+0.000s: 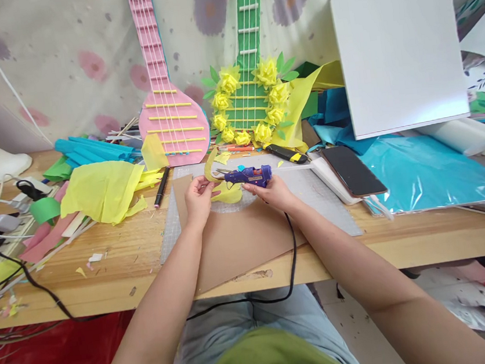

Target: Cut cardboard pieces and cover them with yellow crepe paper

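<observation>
My right hand (274, 193) grips a purple glue gun (250, 175), nozzle pointing left; its black cord (293, 252) runs off the table edge toward my lap. My left hand (198, 196) pinches a strip of yellow crepe paper (211, 168) just in front of the nozzle. More yellow paper (229, 194) lies between both hands. They work over a brown cardboard sheet (240, 240) on a grey cutting mat (318, 196).
A pink cardboard guitar (169, 114) and a green one with yellow paper flowers (253, 87) lean on the wall. Crumpled yellow paper (99, 192), a black marker (161, 186), blue paper rolls (94, 149), a phone (353, 170), a white board (398, 53), teal sheet (434, 174).
</observation>
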`<state>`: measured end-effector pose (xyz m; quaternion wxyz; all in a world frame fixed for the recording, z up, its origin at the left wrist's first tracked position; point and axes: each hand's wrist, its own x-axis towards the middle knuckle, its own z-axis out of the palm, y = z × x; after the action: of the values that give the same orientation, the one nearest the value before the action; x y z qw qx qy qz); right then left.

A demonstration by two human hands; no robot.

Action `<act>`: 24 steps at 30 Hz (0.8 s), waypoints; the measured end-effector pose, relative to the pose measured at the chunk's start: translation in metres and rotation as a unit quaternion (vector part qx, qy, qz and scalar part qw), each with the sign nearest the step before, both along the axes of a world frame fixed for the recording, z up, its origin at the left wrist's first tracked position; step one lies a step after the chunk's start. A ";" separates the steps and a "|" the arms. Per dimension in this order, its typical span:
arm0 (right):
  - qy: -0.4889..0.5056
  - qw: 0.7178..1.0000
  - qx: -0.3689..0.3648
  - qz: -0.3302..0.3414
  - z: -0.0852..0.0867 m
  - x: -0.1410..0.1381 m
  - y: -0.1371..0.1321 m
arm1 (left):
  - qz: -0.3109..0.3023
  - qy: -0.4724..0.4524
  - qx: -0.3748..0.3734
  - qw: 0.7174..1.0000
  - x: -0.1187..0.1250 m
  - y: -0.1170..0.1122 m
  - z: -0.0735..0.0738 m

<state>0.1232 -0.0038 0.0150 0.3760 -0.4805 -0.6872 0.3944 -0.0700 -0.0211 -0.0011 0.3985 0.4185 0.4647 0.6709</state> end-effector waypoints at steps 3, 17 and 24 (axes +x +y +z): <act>-0.015 1.000 0.010 -0.016 -0.003 0.002 0.002 | -0.002 0.000 0.002 1.000 0.000 -0.001 0.001; -0.052 0.980 0.042 -0.186 0.011 0.044 0.024 | 0.013 -0.036 -0.025 0.999 -0.001 -0.004 0.008; -0.153 0.960 0.007 -0.235 -0.009 0.079 0.055 | 0.009 -0.061 -0.042 0.997 0.001 -0.004 0.007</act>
<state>0.2024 0.0512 0.0064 0.3516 -0.6804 -0.6072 0.2114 -0.0690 -0.0247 0.0061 0.4369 0.3553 0.4709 0.6791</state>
